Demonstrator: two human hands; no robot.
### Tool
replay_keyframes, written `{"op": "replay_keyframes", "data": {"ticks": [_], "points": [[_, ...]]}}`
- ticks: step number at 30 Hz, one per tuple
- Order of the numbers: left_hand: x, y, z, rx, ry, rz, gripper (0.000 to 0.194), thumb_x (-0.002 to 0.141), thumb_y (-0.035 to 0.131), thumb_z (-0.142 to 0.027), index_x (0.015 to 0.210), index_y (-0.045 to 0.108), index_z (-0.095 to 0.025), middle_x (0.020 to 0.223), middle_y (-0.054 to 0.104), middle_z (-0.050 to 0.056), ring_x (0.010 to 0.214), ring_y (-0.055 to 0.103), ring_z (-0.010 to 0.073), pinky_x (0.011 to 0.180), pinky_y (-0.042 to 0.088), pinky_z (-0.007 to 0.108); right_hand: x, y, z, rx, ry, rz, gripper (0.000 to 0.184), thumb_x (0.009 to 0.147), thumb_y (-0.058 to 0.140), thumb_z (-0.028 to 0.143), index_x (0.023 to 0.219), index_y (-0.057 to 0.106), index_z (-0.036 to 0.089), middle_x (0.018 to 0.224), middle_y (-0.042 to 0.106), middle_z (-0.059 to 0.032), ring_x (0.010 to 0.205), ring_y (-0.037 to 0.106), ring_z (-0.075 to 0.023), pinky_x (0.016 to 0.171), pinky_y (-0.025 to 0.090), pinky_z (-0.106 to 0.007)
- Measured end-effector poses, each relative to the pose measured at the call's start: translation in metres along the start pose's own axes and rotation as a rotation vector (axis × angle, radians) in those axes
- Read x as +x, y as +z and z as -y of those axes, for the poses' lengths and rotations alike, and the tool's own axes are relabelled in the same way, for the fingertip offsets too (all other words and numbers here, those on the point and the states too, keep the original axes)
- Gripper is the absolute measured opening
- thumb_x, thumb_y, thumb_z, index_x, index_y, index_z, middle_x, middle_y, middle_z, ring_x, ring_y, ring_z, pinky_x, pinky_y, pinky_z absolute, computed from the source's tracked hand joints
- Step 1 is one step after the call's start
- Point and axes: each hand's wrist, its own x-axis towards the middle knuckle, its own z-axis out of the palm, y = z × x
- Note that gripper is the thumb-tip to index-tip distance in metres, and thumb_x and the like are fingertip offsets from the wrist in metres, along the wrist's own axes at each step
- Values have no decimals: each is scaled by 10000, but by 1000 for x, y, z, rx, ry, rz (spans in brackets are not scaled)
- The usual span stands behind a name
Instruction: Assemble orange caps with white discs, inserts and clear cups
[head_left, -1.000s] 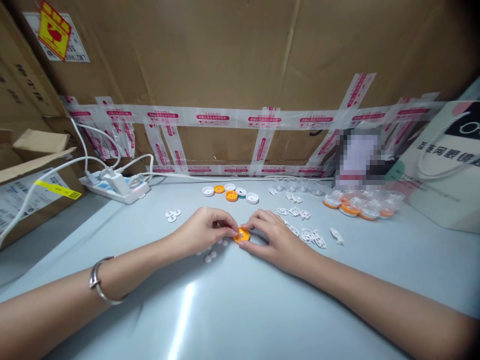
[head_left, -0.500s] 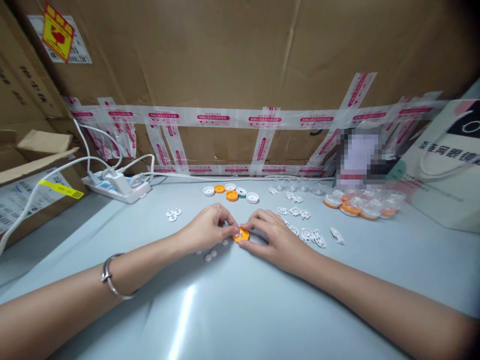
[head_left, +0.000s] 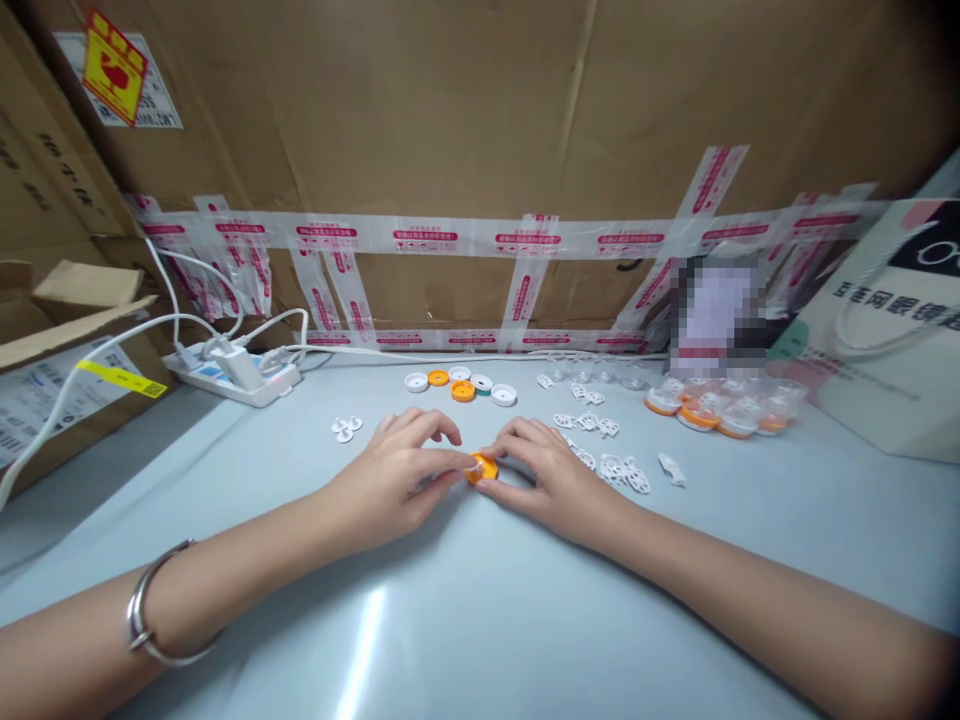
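Note:
A small orange round plastic base (head_left: 491,467) lies on the table in front of me. My right hand (head_left: 544,475) pinches its right side between thumb and fingers. From the left, my left hand (head_left: 401,475) reaches in with its index finger stretched onto the base, the other fingers apart and nothing visible held. Whatever sits under that fingertip is too small to make out. Beside my right hand lie white openwork plastic parts (head_left: 626,474). Three small white pegged discs (head_left: 344,434) rest beyond my left wrist.
Orange, white and teal rings (head_left: 463,391) stand at the back middle. Clear domes (head_left: 634,378) and orange-based domed pieces (head_left: 697,415) are at back right, near a paper bag (head_left: 885,350). A power strip (head_left: 232,375) sits back left, before a large cardboard box (head_left: 450,120).
My left hand has drawn back to the left and lower, its pinch at the base opening into an outstretched index finger. It now covers the small white pieces below. My right hand stays put.

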Motion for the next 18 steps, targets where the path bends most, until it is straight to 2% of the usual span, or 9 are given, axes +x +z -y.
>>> {"op": "replay_keyframes", "data": {"ticks": [8, 18], "points": [[-1, 5, 1, 116, 43, 25, 287, 857, 462, -191, 1053, 630, -318, 1056, 550, 53, 959, 470, 199, 767, 298, 341, 0, 0, 0, -11, 0, 0, 172, 804, 584, 361, 914, 604, 230, 914, 561, -32, 909, 518, -187, 801, 388, -353], [-1, 5, -3, 137, 51, 80, 271, 855, 437, -170, 982, 653, -273, 1028, 565, 52, 939, 510, 186, 778, 283, 345, 1, -1, 3, -11, 24, 16, 150, 804, 583, 341, 903, 611, 232, 914, 562, -31, 910, 517, -189, 816, 383, -361]]}}
